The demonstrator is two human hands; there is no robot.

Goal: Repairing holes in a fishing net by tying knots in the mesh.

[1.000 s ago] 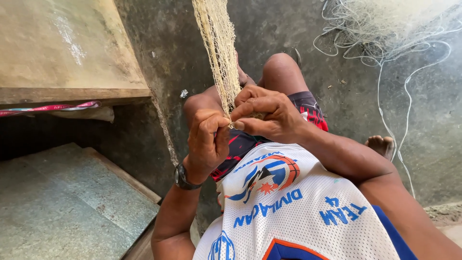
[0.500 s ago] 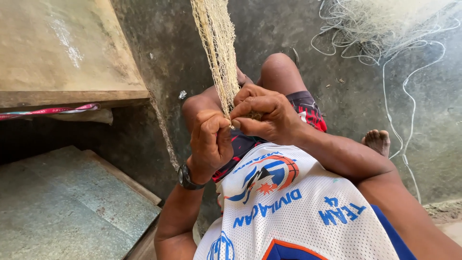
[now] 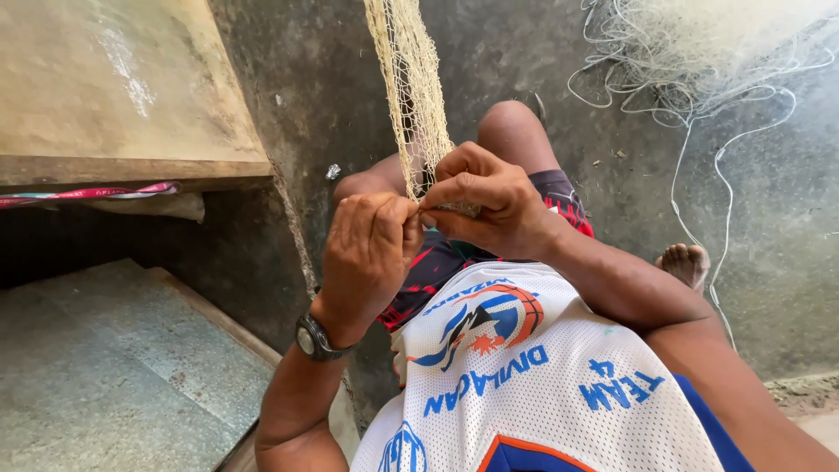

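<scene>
A pale yellow strip of fishing net [image 3: 411, 79] hangs taut from the top of the view down to my hands, over my knees. My left hand [image 3: 367, 253], with a dark watch on its wrist, is closed around the net's lower end. Touching it from the right, my right hand [image 3: 485, 201] pinches the mesh between thumb and fingers. The net's bottom edge is hidden between the two hands. I cannot see any tool in them.
A loose heap of white net and line [image 3: 699, 61] lies on the concrete floor at upper right, with a strand trailing past my bare foot [image 3: 686, 262]. At left are a wooden ledge [image 3: 131, 166] with a pink strap [image 3: 87, 192] and a concrete step [image 3: 114, 367].
Both hands stay on the net at the same spot. The fingers shift slightly and the view moves a little. The net has not visibly moved.
</scene>
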